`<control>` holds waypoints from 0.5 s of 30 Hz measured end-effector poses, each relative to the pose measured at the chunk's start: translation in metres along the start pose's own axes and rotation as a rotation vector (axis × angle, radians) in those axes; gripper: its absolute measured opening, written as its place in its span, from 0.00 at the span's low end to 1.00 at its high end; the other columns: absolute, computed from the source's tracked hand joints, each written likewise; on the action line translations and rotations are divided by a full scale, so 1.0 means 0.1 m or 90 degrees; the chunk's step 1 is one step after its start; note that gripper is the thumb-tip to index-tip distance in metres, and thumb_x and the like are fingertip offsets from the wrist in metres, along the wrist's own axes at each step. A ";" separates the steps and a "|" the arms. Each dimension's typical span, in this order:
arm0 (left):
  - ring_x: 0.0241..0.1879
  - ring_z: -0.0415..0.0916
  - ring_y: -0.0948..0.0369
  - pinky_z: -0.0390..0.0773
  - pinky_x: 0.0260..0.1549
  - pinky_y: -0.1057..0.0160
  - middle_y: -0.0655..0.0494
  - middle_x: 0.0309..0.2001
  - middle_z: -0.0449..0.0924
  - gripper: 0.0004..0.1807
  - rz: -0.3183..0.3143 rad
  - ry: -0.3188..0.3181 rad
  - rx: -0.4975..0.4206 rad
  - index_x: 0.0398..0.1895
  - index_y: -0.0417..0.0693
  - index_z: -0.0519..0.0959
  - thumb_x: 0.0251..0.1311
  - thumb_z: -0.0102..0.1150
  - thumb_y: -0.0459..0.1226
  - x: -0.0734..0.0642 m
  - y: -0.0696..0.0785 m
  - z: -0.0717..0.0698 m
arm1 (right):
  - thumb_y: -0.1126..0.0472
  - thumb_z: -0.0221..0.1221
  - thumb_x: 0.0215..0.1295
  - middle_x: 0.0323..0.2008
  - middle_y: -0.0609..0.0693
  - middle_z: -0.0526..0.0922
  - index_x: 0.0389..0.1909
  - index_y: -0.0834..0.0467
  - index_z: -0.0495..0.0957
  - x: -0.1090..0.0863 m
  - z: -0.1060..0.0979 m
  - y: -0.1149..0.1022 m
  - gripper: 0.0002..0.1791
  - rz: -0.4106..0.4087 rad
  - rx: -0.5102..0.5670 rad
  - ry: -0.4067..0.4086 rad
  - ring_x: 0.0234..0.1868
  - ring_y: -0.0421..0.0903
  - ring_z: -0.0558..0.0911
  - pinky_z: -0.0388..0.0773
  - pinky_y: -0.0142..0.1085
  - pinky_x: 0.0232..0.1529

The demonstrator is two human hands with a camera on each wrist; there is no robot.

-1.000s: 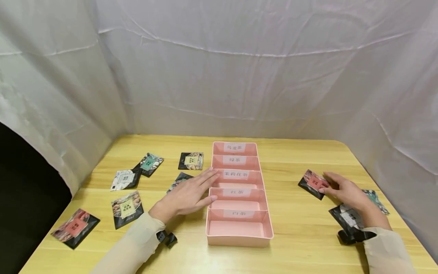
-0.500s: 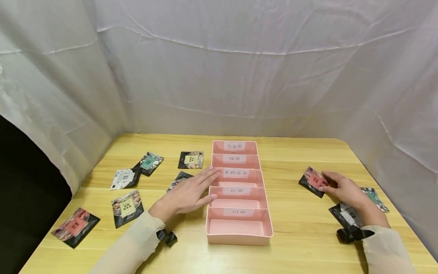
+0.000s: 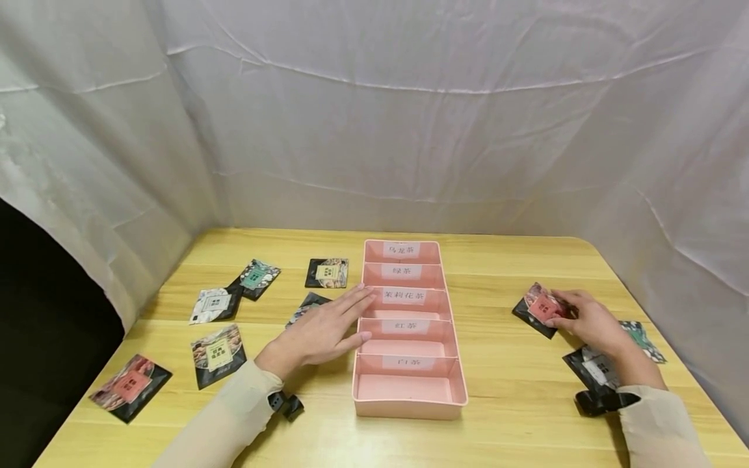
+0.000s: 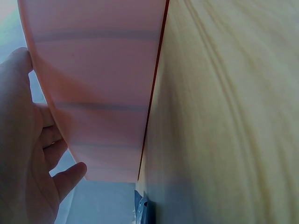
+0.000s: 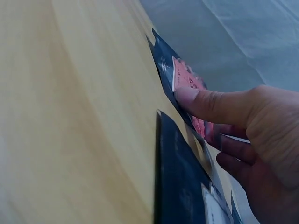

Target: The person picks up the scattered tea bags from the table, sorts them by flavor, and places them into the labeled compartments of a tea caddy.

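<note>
As pale grey fabric (image 3: 409, 143) hangs behind and beside a wood-grained table (image 3: 526, 422), a pink box (image 3: 409, 411) divided into five labelled compartments stands mid-table, its length running away from the person. The left hand (image 3: 320, 331) touches the box's left rim, fingers and thumb extended, gripping nothing. Well to the right of the box, the right hand (image 3: 593, 328) pinches a red-labelled sachet (image 3: 538, 310) by its near right edge, thumb on the printed front and fingers behind, closed to the packet's own thickness. The sachet is tilted at the tabletop; whether its lower edge touches the wood cannot be told. A white-labelled sachet (image 3: 593, 368) and a green-patterned sachet (image 3: 643, 341) lie about the right wrist. Six more sachets (image 3: 218, 355) lie left of the box, one partly hidden by the left hand.
</note>
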State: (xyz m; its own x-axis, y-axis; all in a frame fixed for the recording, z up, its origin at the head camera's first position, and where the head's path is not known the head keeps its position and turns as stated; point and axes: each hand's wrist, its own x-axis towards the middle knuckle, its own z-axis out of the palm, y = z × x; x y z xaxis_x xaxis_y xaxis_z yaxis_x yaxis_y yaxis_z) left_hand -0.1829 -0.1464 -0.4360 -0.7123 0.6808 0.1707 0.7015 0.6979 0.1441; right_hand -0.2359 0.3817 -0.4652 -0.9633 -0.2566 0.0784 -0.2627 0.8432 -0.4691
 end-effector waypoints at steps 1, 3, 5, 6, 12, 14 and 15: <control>0.75 0.44 0.55 0.61 0.67 0.49 0.48 0.77 0.47 0.41 -0.001 0.000 0.000 0.79 0.50 0.46 0.72 0.30 0.62 0.00 0.00 0.00 | 0.53 0.67 0.62 0.57 0.73 0.66 0.67 0.72 0.63 0.00 0.00 -0.01 0.40 0.000 -0.002 0.007 0.50 0.68 0.72 0.73 0.60 0.44; 0.75 0.44 0.55 0.61 0.67 0.49 0.48 0.77 0.47 0.41 -0.004 0.000 0.002 0.79 0.50 0.46 0.72 0.30 0.63 -0.01 0.00 0.00 | 0.54 0.67 0.62 0.54 0.69 0.68 0.67 0.71 0.64 -0.01 0.00 -0.01 0.39 0.001 -0.008 0.018 0.44 0.63 0.73 0.74 0.52 0.39; 0.75 0.44 0.56 0.61 0.67 0.50 0.49 0.77 0.47 0.41 -0.006 0.000 0.003 0.79 0.50 0.46 0.72 0.30 0.63 -0.01 0.01 0.00 | 0.56 0.68 0.61 0.51 0.66 0.69 0.67 0.70 0.65 -0.01 0.00 -0.02 0.38 0.000 -0.006 0.028 0.41 0.59 0.74 0.73 0.46 0.36; 0.75 0.44 0.55 0.61 0.67 0.50 0.49 0.77 0.47 0.41 -0.005 0.001 0.003 0.79 0.50 0.46 0.72 0.30 0.63 -0.01 0.01 0.00 | 0.57 0.68 0.62 0.49 0.65 0.69 0.67 0.70 0.65 -0.01 0.01 -0.02 0.38 -0.001 -0.005 0.033 0.41 0.58 0.74 0.73 0.44 0.35; 0.75 0.44 0.55 0.61 0.67 0.49 0.49 0.77 0.46 0.40 -0.002 0.003 0.000 0.79 0.51 0.45 0.72 0.30 0.62 -0.01 0.00 0.00 | 0.60 0.66 0.63 0.49 0.66 0.70 0.67 0.68 0.66 -0.01 0.00 -0.04 0.35 0.000 0.018 0.057 0.46 0.66 0.76 0.78 0.55 0.40; 0.75 0.44 0.55 0.61 0.67 0.49 0.50 0.77 0.46 0.40 -0.003 0.002 -0.002 0.79 0.51 0.46 0.72 0.30 0.62 0.00 0.00 0.00 | 0.61 0.66 0.63 0.51 0.68 0.70 0.67 0.67 0.66 -0.01 -0.01 -0.05 0.34 0.004 0.024 0.063 0.48 0.67 0.75 0.77 0.59 0.42; 0.75 0.44 0.55 0.61 0.67 0.49 0.50 0.77 0.46 0.40 -0.003 0.001 -0.002 0.79 0.51 0.46 0.72 0.30 0.62 0.00 0.00 0.00 | 0.62 0.66 0.63 0.51 0.69 0.70 0.67 0.67 0.66 -0.01 -0.02 -0.05 0.34 0.006 0.028 0.064 0.48 0.68 0.75 0.76 0.60 0.43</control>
State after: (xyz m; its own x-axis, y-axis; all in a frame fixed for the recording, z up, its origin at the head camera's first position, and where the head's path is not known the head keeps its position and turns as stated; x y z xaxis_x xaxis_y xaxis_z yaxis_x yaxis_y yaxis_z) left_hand -0.1822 -0.1464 -0.4360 -0.7160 0.6766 0.1720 0.6978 0.7006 0.1487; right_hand -0.2337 0.3784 -0.4613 -0.9669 -0.1983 0.1609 -0.2533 0.8235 -0.5076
